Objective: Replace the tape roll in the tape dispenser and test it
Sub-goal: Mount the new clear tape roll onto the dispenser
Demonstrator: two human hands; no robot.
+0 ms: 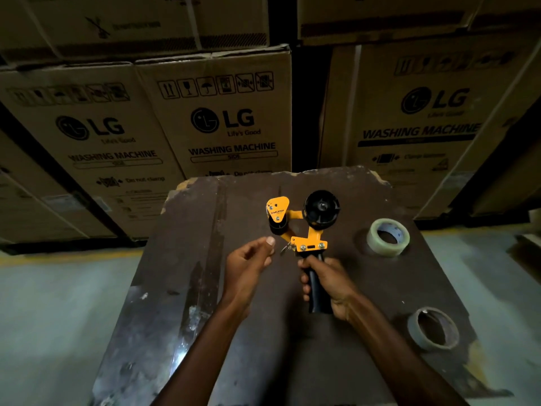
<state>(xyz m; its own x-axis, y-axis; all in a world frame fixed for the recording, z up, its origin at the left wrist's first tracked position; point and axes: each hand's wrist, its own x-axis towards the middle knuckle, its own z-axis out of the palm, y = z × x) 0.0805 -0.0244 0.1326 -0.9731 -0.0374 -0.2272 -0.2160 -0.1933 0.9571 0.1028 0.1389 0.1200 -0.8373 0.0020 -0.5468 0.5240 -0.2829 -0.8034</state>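
Note:
My right hand (pixel 328 284) grips the black handle of a yellow tape dispenser (pixel 304 227) held above the dark worn table (pixel 205 288). Its black spool hub (pixel 321 207) carries no roll. My left hand (pixel 248 262) hovers just left of the dispenser, fingers loosely curled with thumb and forefinger close together; nothing shows between them. A full roll of clear tape (pixel 388 237) lies flat on the table to the right of the dispenser. Nearer me on the right lies a bare cardboard tape core (pixel 433 328).
Stacked washing machine cartons (pixel 216 118) rise just behind the table. Grey concrete floor (pixel 52 303) lies on both sides, with a yellow line along the cartons. The table's far edge is chipped.

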